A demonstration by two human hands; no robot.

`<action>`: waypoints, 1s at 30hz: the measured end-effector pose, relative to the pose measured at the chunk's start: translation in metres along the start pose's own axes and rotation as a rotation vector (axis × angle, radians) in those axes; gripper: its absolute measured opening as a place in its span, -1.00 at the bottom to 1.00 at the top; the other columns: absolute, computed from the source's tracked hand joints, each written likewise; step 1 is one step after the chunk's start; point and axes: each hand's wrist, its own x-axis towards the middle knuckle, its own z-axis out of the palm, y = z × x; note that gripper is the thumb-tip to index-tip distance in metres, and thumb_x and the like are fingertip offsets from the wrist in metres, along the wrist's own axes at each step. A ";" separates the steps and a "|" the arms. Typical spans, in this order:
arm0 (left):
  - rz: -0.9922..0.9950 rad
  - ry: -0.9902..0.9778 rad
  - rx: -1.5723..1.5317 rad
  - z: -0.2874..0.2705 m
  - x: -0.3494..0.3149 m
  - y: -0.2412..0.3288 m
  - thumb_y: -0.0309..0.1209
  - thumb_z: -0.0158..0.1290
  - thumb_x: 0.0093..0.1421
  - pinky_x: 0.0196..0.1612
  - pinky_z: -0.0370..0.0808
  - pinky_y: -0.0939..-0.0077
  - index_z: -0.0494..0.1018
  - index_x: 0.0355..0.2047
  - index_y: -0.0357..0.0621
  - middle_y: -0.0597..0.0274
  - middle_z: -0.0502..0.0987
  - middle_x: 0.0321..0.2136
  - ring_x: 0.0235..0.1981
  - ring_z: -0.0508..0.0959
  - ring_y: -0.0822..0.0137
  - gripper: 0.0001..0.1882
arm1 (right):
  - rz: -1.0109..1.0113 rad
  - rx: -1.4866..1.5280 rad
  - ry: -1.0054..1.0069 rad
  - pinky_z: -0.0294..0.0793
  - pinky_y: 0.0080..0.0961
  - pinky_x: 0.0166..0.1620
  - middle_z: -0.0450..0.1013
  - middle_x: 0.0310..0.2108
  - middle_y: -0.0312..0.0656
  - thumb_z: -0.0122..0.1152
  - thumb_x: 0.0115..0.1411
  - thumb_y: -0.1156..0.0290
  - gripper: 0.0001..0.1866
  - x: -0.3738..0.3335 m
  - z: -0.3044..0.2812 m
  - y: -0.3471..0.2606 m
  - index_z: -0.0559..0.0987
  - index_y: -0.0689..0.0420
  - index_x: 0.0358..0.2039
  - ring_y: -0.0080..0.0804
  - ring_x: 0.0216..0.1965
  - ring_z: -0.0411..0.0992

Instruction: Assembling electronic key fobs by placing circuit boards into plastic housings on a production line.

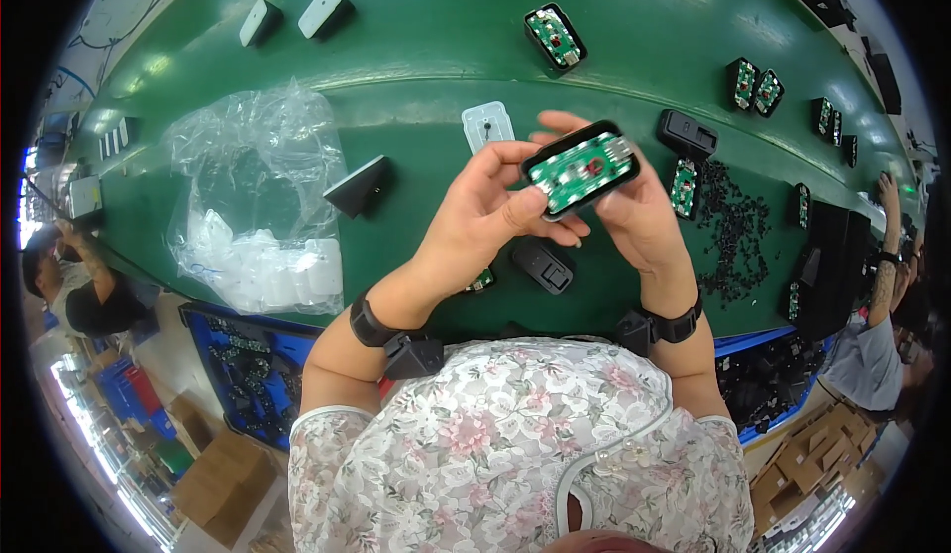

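Both my hands hold one black plastic housing with a green circuit board inside, tilted above the table. My left hand grips its left end, with the thumb on the near edge. Around the right end my right hand is closed, its thumb at the near edge. Just behind lies a whitish cover plate. Below the hands rests a black plastic case, and part of another board shows beside my left wrist. To the right are a black case and a housing with a board.
A clear plastic bag of white covers lies left on the green table. Small black parts are heaped at right. More board-filled housings stand farther off. Blue bins sit below the near edge. Other people work at both sides.
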 end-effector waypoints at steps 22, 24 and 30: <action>0.295 0.343 2.062 -0.039 0.049 -0.007 0.14 0.25 -0.19 -0.30 0.43 0.38 0.31 -0.13 -0.25 0.14 0.35 -0.30 -0.30 0.43 0.21 -0.20 | -0.131 -0.623 0.359 0.30 -0.54 0.09 0.37 -0.01 -0.13 0.10 0.21 0.53 -0.47 0.016 -0.011 -0.019 0.24 0.30 0.18 -0.46 -0.02 0.36; 0.364 0.352 2.069 -0.041 0.048 -0.009 -0.02 0.24 -0.09 -0.25 0.41 0.38 0.29 -0.08 -0.20 0.16 0.36 -0.28 -0.25 0.40 0.21 -0.31 | -0.127 -0.650 0.361 0.32 -0.53 0.09 0.37 -0.01 -0.11 0.14 0.19 0.54 -0.48 0.015 -0.010 -0.022 0.27 0.30 0.16 -0.44 -0.03 0.37; 0.621 -0.061 1.856 -0.061 0.039 0.006 -0.46 0.16 -0.02 -0.01 0.34 0.34 0.26 0.07 -0.19 0.14 0.41 -0.12 -0.06 0.40 0.17 -0.40 | -0.289 -1.086 0.291 0.37 -0.49 0.02 0.44 -0.06 -0.10 0.25 0.07 0.56 -0.56 0.016 -0.007 -0.027 0.47 0.23 0.01 -0.36 -0.10 0.42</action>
